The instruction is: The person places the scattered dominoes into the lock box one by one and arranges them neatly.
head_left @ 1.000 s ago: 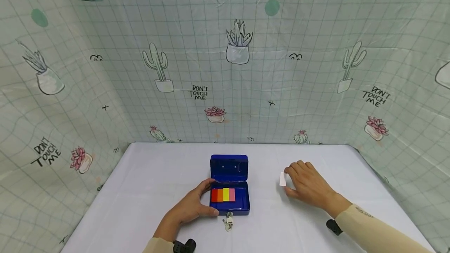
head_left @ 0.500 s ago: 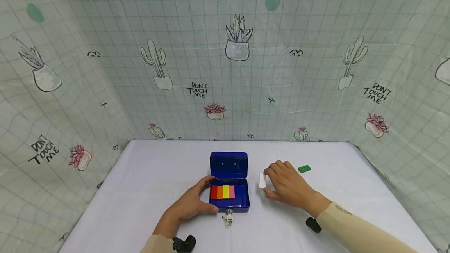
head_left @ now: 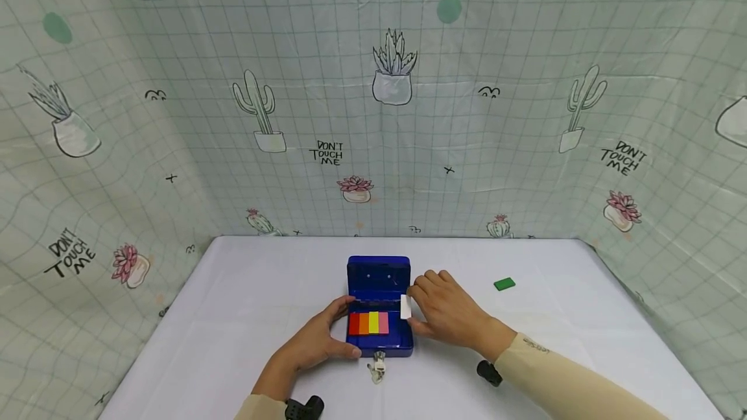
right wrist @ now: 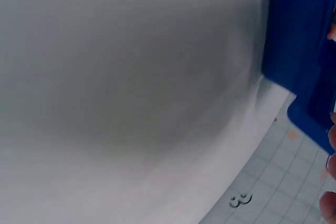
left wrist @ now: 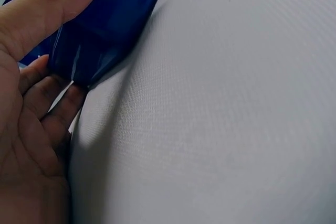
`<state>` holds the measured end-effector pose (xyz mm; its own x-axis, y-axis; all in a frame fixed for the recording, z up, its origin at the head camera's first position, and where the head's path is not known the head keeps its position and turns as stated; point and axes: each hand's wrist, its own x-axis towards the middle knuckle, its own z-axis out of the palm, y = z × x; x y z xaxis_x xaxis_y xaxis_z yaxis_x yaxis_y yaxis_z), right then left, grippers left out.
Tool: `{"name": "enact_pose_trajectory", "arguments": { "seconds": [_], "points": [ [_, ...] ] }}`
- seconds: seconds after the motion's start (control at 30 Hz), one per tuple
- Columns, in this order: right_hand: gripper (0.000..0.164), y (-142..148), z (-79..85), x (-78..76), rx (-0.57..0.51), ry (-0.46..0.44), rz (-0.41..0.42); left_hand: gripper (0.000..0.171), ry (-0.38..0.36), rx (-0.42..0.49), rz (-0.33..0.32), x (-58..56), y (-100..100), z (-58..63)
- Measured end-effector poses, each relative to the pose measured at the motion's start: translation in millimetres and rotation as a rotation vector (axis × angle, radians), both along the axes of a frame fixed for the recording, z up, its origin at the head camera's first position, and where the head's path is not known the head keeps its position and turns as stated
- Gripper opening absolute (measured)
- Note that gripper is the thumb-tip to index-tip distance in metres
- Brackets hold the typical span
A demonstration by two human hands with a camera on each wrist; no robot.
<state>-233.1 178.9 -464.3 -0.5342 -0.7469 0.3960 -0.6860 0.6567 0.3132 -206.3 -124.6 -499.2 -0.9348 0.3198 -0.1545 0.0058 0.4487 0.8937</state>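
Observation:
A blue metal cash box stands on the table with its lid raised. Red, orange, yellow and pink blocks lie side by side in its left part. My left hand grips the box's left side, thumb at the front corner and fingers toward the back. Over the right part of the box, my right hand pinches a white block upright between thumb and fingers. The right wrist view catches only fingertips and the blue box wall.
A green block lies on the white-covered table, right of the box. Keys hang from the lock at the box front. A patterned cloth surrounds the table at the back and sides.
My right hand has moved left with the white block, from the open table to over the box. The green block has come into view behind it. My left hand stays at the box.

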Motion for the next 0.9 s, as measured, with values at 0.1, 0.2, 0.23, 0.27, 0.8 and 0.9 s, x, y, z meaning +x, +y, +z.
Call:
{"name": "enact_pose_trajectory", "arguments": {
  "seconds": [0.1,0.2,0.23,0.27,0.8,0.9],
  "points": [
    [0.046,-9,0.2,-0.1,0.039,-0.029,-0.015,0.109,-0.001,0.008,-0.004,-0.7,-1,0.3],
    [0.047,-16,-0.7,-0.4,0.070,-0.052,-0.029,0.108,-0.008,0.013,-0.009,-0.5,-2,-0.1],
    [0.047,-18,-0.8,-0.3,0.077,-0.058,-0.033,0.108,-0.008,0.013,-0.011,-0.2,-2,-0.1],
    [0.047,-19,-1.0,-0.4,0.081,-0.063,-0.036,0.108,-0.007,0.013,-0.013,0.1,-3,-0.2],
    [0.050,-29,-2.0,0.2,0.145,-0.136,-0.102,0.107,-0.010,0.020,-0.023,0.9,-4,-0.4],
    [0.051,-29,-2.5,0.4,0.149,-0.150,-0.106,0.107,-0.006,0.017,-0.023,0.7,-4,-0.2]
  ]
}}
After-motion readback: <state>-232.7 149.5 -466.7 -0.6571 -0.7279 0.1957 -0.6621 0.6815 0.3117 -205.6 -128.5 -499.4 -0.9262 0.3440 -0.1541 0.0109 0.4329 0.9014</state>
